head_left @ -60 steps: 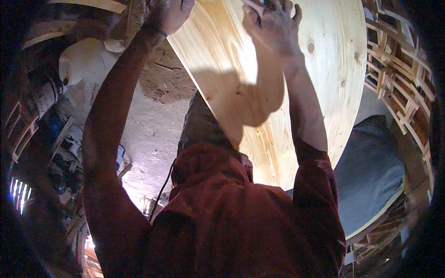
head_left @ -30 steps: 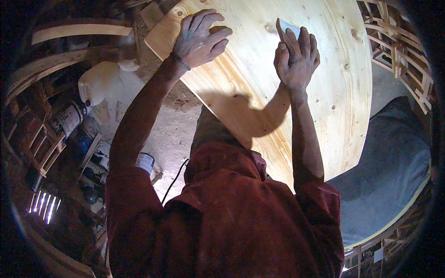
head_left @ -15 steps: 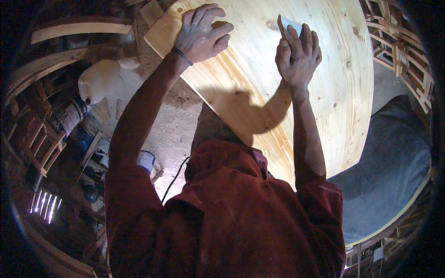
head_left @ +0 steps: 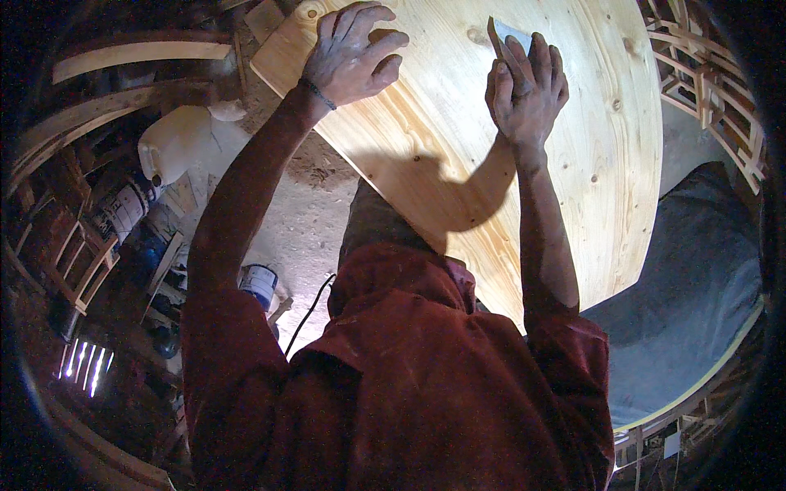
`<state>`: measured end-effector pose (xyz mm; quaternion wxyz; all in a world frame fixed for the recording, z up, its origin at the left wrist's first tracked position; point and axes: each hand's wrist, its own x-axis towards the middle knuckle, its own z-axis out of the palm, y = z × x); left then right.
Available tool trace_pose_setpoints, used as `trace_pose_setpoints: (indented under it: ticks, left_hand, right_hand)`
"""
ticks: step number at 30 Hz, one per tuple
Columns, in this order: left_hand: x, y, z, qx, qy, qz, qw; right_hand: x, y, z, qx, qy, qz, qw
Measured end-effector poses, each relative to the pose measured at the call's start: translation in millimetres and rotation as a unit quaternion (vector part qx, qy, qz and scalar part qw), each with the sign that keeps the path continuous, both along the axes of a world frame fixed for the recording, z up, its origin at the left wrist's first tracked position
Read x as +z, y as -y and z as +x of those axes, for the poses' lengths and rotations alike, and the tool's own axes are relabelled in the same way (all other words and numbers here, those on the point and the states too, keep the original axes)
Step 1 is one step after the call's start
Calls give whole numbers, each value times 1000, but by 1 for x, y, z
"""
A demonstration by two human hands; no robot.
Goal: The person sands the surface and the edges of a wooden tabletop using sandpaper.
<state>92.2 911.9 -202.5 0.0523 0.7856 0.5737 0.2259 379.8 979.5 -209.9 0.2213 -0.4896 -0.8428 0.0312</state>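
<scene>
A large pale wooden panel (head_left: 458, 106) with knots and visible grain spreads out in front of me. On its upper right part, my right hand (head_left: 528, 98) presses a folded piece of sandpaper (head_left: 514, 34), brown on one side and pale grey-blue on the other. The sandpaper's tip sticks out past the fingers; the rest is under them. My left hand (head_left: 350, 57) is at the panel's left edge, fingers apart and loosely bent, holding nothing. A dark band circles that wrist. My arm's shadow falls across the panel.
A dusty whitish jerrycan (head_left: 168, 147) and a paint bucket (head_left: 124, 209) stand at left. Another bucket (head_left: 259, 282) is near my left elbow, beside a black cable (head_left: 309, 315). Wooden frames (head_left: 708, 82) are at far right, above a dark grey covered surface (head_left: 688, 286).
My right hand and the sandpaper have slid slightly farther up the panel. My left hand has shifted a little up and left.
</scene>
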Motion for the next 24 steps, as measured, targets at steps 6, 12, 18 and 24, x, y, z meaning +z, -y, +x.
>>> trace_pose_setpoints:
  ticks: [6,12,18,24]
  left_hand:
    - [-3,0,-2,-6,-16,3,1000]
    - [-3,0,0,-5,-8,14,1000]
    - [-6,-3,0,-8,6,13,1000]
    - [3,-7,7,-9,-29,21,999]
  right_hand:
    - [-1,1,1,-3,-4,1,1000]
    - [-1,1,2,-6,-3,4,1000]
    - [-1,0,1,-8,5,1,1000]
    - [0,0,1,-6,-2,5,1000]
